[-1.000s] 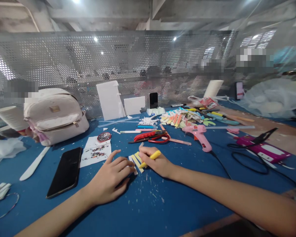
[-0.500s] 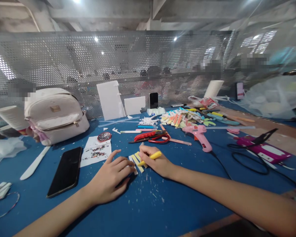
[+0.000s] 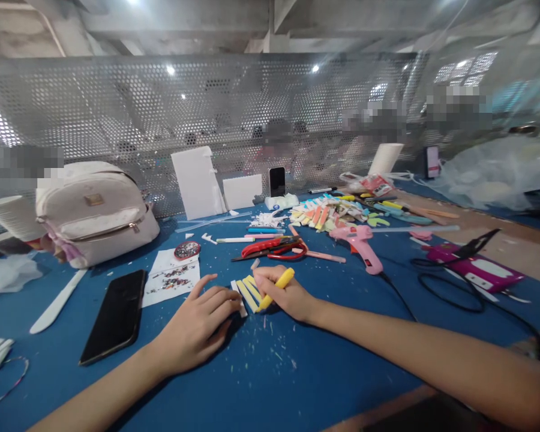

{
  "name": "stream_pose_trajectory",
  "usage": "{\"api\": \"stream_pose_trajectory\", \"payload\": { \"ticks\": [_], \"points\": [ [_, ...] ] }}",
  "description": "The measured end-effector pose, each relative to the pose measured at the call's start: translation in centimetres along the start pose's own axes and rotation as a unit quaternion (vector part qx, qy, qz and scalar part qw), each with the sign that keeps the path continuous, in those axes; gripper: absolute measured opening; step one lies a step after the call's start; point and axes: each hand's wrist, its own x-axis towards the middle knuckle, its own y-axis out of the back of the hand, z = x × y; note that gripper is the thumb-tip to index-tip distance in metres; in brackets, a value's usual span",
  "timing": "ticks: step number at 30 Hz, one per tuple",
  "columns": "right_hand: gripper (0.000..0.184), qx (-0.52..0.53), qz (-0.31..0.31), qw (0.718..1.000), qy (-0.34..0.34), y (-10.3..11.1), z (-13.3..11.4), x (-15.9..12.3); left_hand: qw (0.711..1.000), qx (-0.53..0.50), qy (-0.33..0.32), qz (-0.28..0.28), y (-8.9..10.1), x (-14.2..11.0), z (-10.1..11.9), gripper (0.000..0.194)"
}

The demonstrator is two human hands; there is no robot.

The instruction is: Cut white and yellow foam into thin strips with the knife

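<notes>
My right hand (image 3: pixel 288 295) is closed around a yellow marker (image 3: pixel 282 282), whose lower end touches the near end of small strips (image 3: pixel 247 290) coloured yellow and white. These lie side by side on the blue table. My left hand (image 3: pixel 207 315) rests palm down with its fingers spread, the fingertips against the white strip at the left edge. A small pale stub (image 3: pixel 255 264) lies just beyond the strips. Red-handled scissors and red pliers (image 3: pixel 270 247) lie together behind my hands.
A pink glue gun (image 3: pixel 362 245) with its cord lies right, near a magenta box (image 3: pixel 472 270). Behind sits a pile of coloured strips (image 3: pixel 328 213). To the left are a black phone (image 3: pixel 113 315), a paper with beads (image 3: pixel 162 288) and a white backpack (image 3: pixel 99 216).
The marker has moved toward me along the strips, to their near end. My left hand keeps its place by the strips. The whole view has shifted slightly.
</notes>
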Motion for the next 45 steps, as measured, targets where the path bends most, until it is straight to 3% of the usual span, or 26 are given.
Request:
{"api": "stream_pose_trajectory", "payload": {
  "ticks": [4, 14, 28, 34, 39, 45],
  "points": [
    [0.055, 0.055, 0.043, 0.997, -0.018, 0.1, 0.4, 0.0, 1.0, 0.002, 0.005, 0.005, -0.1, 0.0, 0.0, 0.034],
    [0.021, 0.115, 0.118, 0.985, -0.05, 1.3, 1.5, 1.3, 0.999, 0.012, 0.024, 0.024, -0.5, -0.4, -0.4, 0.031],
    [0.026, 0.054, 0.034, 0.998, -0.007, 1.1, 0.2, 0.7, 0.999, -0.004, 0.033, 0.013, -0.4, 0.0, -0.3, 0.025],
    [0.05, 0.071, 0.012, 0.997, -0.041, 0.9, 1.2, 0.6, 1.0, -0.009, 0.013, 0.008, -0.5, -0.1, -0.4, 0.027],
    [0.033, 0.089, 0.032, 0.993, -0.068, 0.7, 1.1, 0.5, 1.0, -0.006, 0.01, 0.011, -0.5, 0.0, -0.4, 0.028],
    [0.031, 0.086, 0.016, 0.993, -0.077, 0.7, 0.6, 0.6, 1.0, -0.004, 0.012, 0.004, -0.4, -0.1, -0.4, 0.033]
  ]
}}
